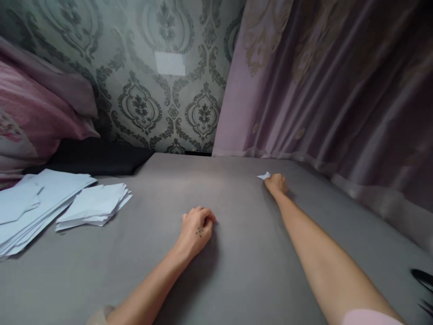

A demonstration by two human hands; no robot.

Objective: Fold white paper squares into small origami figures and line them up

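My right hand (276, 183) is stretched far across the grey surface. Pinched in its fingers is a small folded piece of white paper (264, 176), whose pointed end sticks out to the left. My left hand (196, 229) rests nearer, around the middle, with its fingers curled in and nothing visible in them. Small dark dots mark its back. To the left of that hand lies a stack of small white paper sheets (94, 203). Larger white sheets (43, 198) are piled beside it at the left edge.
The grey sheet-like surface (142, 262) spreads under both hands. A black flat item (98, 155) and pink bedding (47, 99) lie at the back left. A pink curtain (304, 90) hangs along the right. A dark object (422, 277) shows at the right edge. White paper (170, 63) is on the patterned wall.
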